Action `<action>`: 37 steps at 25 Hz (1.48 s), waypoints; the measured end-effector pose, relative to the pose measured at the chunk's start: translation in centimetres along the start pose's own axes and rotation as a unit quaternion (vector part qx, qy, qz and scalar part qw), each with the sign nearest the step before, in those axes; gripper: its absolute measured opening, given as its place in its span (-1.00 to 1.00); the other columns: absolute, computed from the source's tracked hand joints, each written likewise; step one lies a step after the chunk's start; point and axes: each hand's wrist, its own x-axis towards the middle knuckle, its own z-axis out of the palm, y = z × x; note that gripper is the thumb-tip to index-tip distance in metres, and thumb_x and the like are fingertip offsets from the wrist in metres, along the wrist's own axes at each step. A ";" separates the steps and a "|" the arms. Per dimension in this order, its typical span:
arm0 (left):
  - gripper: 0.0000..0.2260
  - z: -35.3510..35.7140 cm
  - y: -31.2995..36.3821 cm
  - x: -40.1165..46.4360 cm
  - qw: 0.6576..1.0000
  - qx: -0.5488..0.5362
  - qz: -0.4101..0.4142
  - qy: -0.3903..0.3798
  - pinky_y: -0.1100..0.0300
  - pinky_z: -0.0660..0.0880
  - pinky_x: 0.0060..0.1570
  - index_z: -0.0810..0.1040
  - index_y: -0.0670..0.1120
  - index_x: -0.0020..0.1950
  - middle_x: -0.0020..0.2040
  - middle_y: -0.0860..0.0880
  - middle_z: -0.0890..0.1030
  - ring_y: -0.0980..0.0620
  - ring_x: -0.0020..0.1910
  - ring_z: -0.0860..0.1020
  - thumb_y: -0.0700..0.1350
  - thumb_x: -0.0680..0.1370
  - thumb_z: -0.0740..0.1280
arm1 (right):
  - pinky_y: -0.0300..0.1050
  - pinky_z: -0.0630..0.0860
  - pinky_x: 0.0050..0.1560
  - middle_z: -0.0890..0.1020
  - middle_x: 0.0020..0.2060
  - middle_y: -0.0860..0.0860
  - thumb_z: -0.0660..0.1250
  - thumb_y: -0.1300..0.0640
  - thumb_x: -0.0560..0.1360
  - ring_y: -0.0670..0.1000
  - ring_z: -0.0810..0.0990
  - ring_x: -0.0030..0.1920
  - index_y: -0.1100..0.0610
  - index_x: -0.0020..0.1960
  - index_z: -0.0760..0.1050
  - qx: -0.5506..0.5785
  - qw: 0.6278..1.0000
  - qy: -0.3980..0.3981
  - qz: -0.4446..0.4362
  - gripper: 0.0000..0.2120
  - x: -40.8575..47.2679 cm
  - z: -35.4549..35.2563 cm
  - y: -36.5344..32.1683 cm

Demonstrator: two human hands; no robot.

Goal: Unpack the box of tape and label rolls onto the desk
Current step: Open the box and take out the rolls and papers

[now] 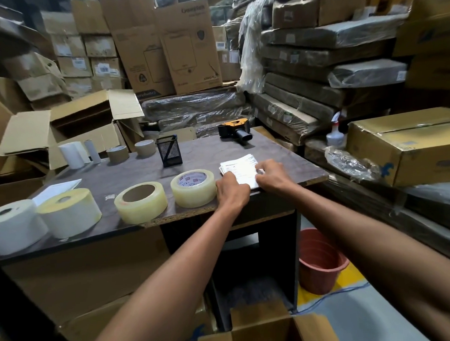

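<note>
Head view: stack of printed labels (240,171) at front right edge of desk (192,151), gripped from both sides, left hand (231,193) with fingers curled onto near left corner, right hand (271,174) with fingers curled over right edge. Just left of stack, two clear tape rolls (193,188) (141,202) lying flat; further left, two white label rolls (69,212) (13,226). Toward back edge, brown tape rolls (118,154), small white rolls (72,154), black mesh holder (169,151), tape dispenser (236,130). Open cardboard box (267,331) below, on floor.
</note>
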 end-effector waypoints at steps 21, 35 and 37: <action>-0.76 8.5 -14.9 -16.9 0.981 -0.154 0.033 -0.113 0.31 0.53 -0.22 0.63 -0.08 0.05 -0.16 0.00 0.67 0.14 -0.23 0.60 -0.31 0.48 0.29 | 0.04 0.49 0.26 0.63 0.12 0.07 0.17 0.01 0.59 0.07 0.59 0.15 -0.03 0.27 0.48 0.245 0.950 0.131 0.141 -0.72 -19.8 11.4 11.3; -0.78 19.5 -32.8 -27.8 0.918 -0.041 -0.297 -0.260 0.39 0.48 -0.26 0.64 -0.12 0.03 -0.20 -0.03 0.62 0.00 -0.15 0.60 -0.31 0.45 0.32 | -0.12 0.40 -0.02 0.67 0.04 0.19 0.25 0.16 0.59 0.14 0.61 0.10 0.21 0.13 0.58 0.119 0.907 -0.136 0.381 -0.80 -35.9 25.9 28.8; -0.75 21.4 -34.9 -29.3 0.901 -0.020 -0.336 -0.272 0.32 0.46 -0.23 0.63 -0.14 0.11 -0.06 -0.12 0.67 -0.09 -0.03 0.64 -0.31 0.47 0.32 | -0.10 0.43 0.08 0.65 0.14 0.23 0.27 0.16 0.59 0.20 0.59 0.20 0.26 0.22 0.56 0.069 0.902 -0.189 0.383 -0.73 -36.9 27.5 31.3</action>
